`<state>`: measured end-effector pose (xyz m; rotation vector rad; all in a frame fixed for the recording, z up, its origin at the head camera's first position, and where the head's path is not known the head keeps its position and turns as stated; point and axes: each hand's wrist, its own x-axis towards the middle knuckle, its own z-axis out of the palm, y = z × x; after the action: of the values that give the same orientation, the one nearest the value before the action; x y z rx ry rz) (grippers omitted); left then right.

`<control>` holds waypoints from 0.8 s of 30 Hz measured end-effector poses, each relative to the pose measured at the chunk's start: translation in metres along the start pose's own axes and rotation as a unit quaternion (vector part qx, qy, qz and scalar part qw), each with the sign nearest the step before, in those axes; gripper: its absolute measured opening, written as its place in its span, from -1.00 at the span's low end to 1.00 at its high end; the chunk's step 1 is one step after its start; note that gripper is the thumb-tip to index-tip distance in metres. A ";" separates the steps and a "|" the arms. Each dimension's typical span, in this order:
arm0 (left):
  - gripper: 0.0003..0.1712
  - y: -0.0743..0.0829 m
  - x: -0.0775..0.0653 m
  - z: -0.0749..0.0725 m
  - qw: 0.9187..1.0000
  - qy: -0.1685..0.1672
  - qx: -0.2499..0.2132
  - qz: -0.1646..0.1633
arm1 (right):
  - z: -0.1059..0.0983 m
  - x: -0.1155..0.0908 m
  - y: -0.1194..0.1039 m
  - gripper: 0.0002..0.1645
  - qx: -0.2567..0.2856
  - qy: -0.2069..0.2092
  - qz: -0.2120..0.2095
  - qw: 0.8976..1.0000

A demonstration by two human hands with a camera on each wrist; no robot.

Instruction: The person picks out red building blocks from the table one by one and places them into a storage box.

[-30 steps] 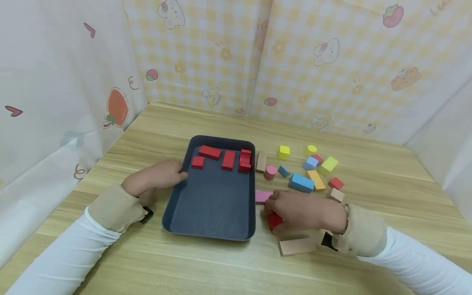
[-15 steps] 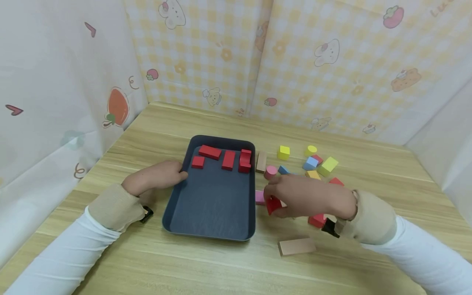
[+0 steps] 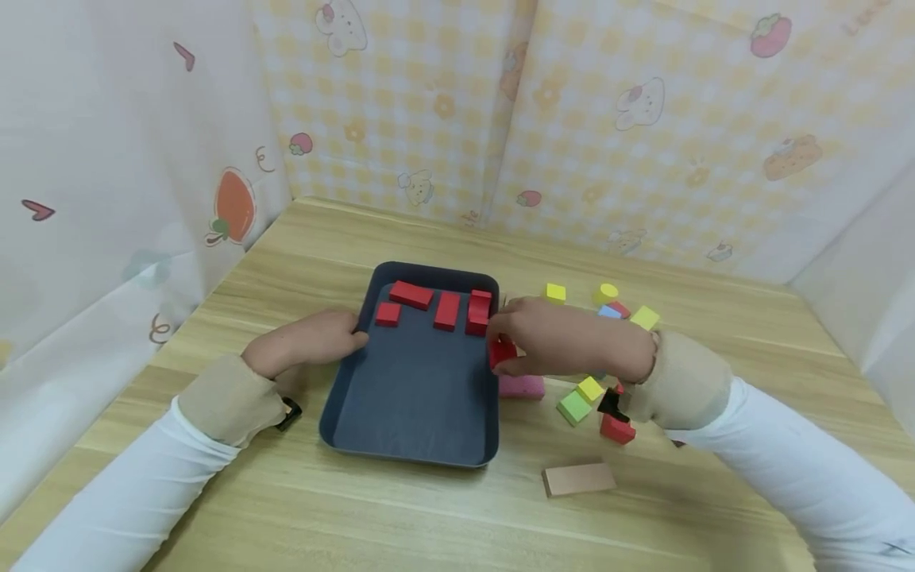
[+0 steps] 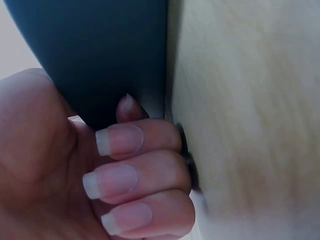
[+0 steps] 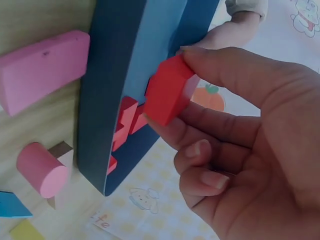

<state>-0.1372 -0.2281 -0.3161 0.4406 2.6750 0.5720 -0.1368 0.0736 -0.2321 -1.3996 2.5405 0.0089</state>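
Red block (image 3: 503, 354) at the tray's (image 3: 407, 381) three o'clock

Nearest, toward four o'clock from the tray, a wooden block (image 3: 579, 479) is lying on the table (image 3: 286, 508). Just past a pink block (image 3: 522, 387), my right hand (image 3: 554, 335) is pinching the red block by the rim. At ten, my left hand (image 3: 310, 342) is gripping the tray. Toward twelve, red pieces (image 3: 446, 311) are lying inside; beyond, at two, I'm seeing a yellow cube (image 3: 555, 293).

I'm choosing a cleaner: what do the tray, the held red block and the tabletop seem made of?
Tray: perhaps plastic or coated metal; smooth, matte, dark, thin-walled.
Held red block: likely painted wood; smooth, even colour, crisp edges.
Tabletop: wood or wood-look laminate; pale streaky grain, soft sheen.
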 end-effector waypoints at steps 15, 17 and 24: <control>-0.70 0.003 -0.002 -0.002 1.000 -0.001 -0.003 0.002 | -0.004 0.038 0.005 -0.75 -0.003 0.037 -0.018 0.999; -0.70 0.002 -0.002 -0.002 1.000 -0.001 -0.002 0.002 | -0.005 0.044 0.004 -0.77 0.000 0.035 -0.013 0.999; -0.67 0.002 0.000 -0.001 1.000 -0.001 0.003 -0.002 | -0.004 0.068 -0.001 -0.72 -0.053 0.012 -0.013 0.998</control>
<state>-0.1370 -0.2269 -0.3148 0.4381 2.6767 0.5615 -0.1715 0.0163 -0.2426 -1.4783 2.5755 0.1260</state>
